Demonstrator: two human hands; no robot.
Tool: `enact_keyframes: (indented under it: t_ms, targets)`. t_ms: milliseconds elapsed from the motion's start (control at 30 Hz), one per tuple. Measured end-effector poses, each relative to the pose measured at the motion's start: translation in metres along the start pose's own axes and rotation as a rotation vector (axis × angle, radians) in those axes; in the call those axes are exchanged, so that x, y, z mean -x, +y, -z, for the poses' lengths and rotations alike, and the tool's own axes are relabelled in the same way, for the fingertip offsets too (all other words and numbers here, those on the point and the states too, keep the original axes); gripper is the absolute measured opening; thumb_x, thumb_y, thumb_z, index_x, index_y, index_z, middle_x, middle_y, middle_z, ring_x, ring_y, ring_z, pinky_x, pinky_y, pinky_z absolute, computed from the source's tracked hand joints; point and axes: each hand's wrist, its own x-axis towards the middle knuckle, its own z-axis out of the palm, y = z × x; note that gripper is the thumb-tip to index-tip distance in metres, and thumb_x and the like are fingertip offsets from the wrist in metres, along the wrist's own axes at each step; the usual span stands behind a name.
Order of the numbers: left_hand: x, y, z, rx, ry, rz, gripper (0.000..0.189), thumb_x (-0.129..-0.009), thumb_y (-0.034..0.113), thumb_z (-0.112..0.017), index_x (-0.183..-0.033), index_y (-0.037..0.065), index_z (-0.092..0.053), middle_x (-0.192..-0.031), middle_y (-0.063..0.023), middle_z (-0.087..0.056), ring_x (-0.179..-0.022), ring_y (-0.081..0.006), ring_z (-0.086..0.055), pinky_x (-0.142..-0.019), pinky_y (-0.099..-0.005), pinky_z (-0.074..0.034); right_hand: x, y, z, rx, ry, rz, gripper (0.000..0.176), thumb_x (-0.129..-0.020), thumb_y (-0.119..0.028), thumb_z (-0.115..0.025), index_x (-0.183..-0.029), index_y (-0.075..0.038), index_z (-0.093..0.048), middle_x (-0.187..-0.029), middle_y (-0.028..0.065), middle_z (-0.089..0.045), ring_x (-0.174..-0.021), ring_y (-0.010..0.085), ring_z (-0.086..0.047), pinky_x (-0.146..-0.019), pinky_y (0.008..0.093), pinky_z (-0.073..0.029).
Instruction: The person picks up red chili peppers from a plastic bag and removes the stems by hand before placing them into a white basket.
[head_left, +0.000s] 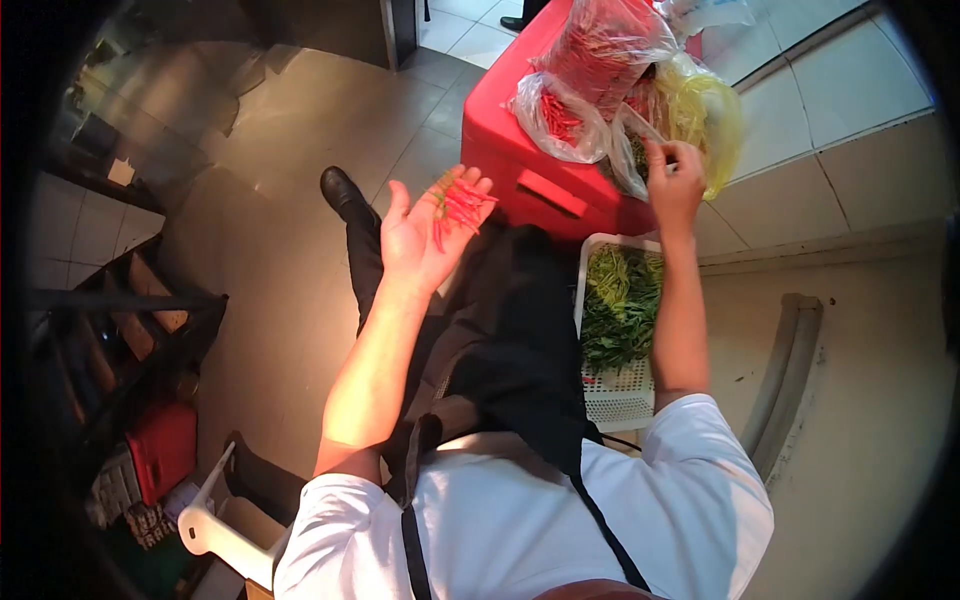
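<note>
Several thin red chillies lie on the open, upturned left hand, centre frame. Right hand reaches into clear plastic bags of chillies on red plastic box, upper centre; grip unclear. Best keep palm level so none roll off. No readable writing.

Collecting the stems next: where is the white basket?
Head view, person's right: the white basket lies beside the black apron, near the red box.
</note>
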Motion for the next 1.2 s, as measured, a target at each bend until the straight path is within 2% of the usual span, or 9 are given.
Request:
enact_keyframes:
  t_ms: [133,233,333,533,700,800,1000,1133,1200]
  targets:
    - [-0.002,-0.008,-0.001,-0.006,-0.061,0.047,0.082,-0.095,0.063,-0.031,-0.136,-0.008,-0.037,-0.139,-0.0253,-0.044,-0.133,-0.0418,-0.038,-0.111,-0.0561,-0.03,0.009,0.054,-0.017,0.312,-0.014,0.101,0.018,-0.088,-0.015,-0.066,-0.1,-0.001,-0.066,-0.091,0.0153,-0.064,-0.082,0.0309,-0.062,-0.071,0.0375,-0.049]
    - [-0.002,-0.014,0.003,0.008,-0.087,0.041,0.083,-0.095,0.064,-0.031,-0.136,-0.008,-0.037,-0.138,-0.0254,-0.044,-0.133,-0.0417,-0.038,-0.111,-0.0558,-0.03,0.028,-0.038,-0.002,-0.095,-0.098,0.051,0.02,-0.086,-0.013,-0.066,-0.103,-0.001,-0.065,-0.09,0.0164,-0.064,-0.084,0.0334,-0.061,-0.075,0.0396,-0.049]
    - [-0.006,-0.019,0.003,0.0,-0.073,0.036,0.083,-0.094,0.065,-0.03,-0.136,-0.007,-0.038,-0.138,-0.0252,-0.045,-0.132,-0.0416,-0.039,-0.111,-0.0552,-0.03,0.064,-0.11,-0.007,-0.454,-0.207,0.392,0.025,-0.076,-0.007,-0.075,-0.098,-0.003,-0.064,-0.09,0.0121,-0.065,-0.081,0.0303,-0.062,-0.072,0.0377,-0.049]
    - [-0.004,-0.022,0.001,-0.053,-0.075,-0.031,0.082,-0.094,0.066,-0.026,-0.135,-0.004,-0.039,-0.135,-0.0228,-0.047,-0.13,-0.0403,-0.042,-0.11,-0.0534,-0.034,0.106,-0.171,-0.024,-0.577,-0.421,0.161,0.028,-0.075,-0.009,-0.075,-0.099,-0.002,-0.062,-0.082,0.0115,-0.06,-0.076,0.0297,-0.062,-0.064,0.0369,-0.05]
    - [0.002,-0.026,0.001,-0.097,-0.094,-0.099,0.078,-0.096,0.064,-0.024,-0.134,-0.002,-0.04,-0.131,-0.0204,-0.05,-0.126,-0.0382,-0.046,-0.108,-0.0511,-0.036,0.107,-0.167,-0.046,-0.505,-0.268,0.212,0.024,-0.08,-0.008,-0.072,-0.102,-0.003,-0.063,-0.085,0.0132,-0.06,-0.076,0.0296,-0.062,-0.066,0.0361,-0.051]
    - [0.003,-0.027,0.001,-0.114,-0.08,-0.107,0.065,-0.1,0.054,-0.032,-0.134,-0.001,-0.041,-0.132,-0.0184,-0.051,-0.127,-0.0357,-0.046,-0.108,-0.0483,-0.037,0.106,-0.168,-0.048,-0.481,-0.253,0.237,0.02,-0.082,-0.006,-0.069,-0.1,-0.003,-0.063,-0.085,0.0133,-0.06,-0.077,0.0311,-0.062,-0.066,0.0373,-0.051]
    - [0.007,-0.028,0.007,-0.278,-0.05,-0.153,0.039,-0.099,0.015,-0.049,-0.135,0.001,-0.043,-0.133,-0.0152,-0.051,-0.127,-0.0307,-0.049,-0.107,-0.0423,-0.041,0.11,-0.167,-0.052,-0.51,-0.296,0.26,0.02,-0.082,-0.005,-0.069,-0.101,-0.003,-0.065,-0.086,0.0133,-0.06,-0.077,0.0292,-0.062,-0.067,0.0361,-0.051]
    - [0.011,-0.02,0.008,-0.23,-0.06,-0.171,0.036,-0.099,0.006,-0.047,-0.134,0.001,-0.044,-0.131,-0.0141,-0.053,-0.125,-0.0292,-0.051,-0.106,-0.0419,-0.043,0.112,-0.167,-0.046,-0.582,-0.205,0.219,0.027,-0.082,-0.005,-0.071,-0.108,-0.003,-0.065,-0.091,0.0114,-0.06,-0.076,0.0231,-0.061,-0.067,0.0316,-0.05]
    - [0.01,-0.016,0.007,-0.22,-0.069,-0.179,0.036,-0.099,0.005,-0.047,-0.134,0.001,-0.044,-0.129,-0.0135,-0.053,-0.123,-0.0283,-0.052,-0.106,-0.0427,-0.044,0.11,-0.165,-0.042,-0.674,-0.197,0.032,0.03,-0.082,-0.005,-0.072,-0.111,-0.004,-0.065,-0.094,0.0103,-0.059,-0.076,0.0199,-0.06,-0.068,0.0294,-0.05]
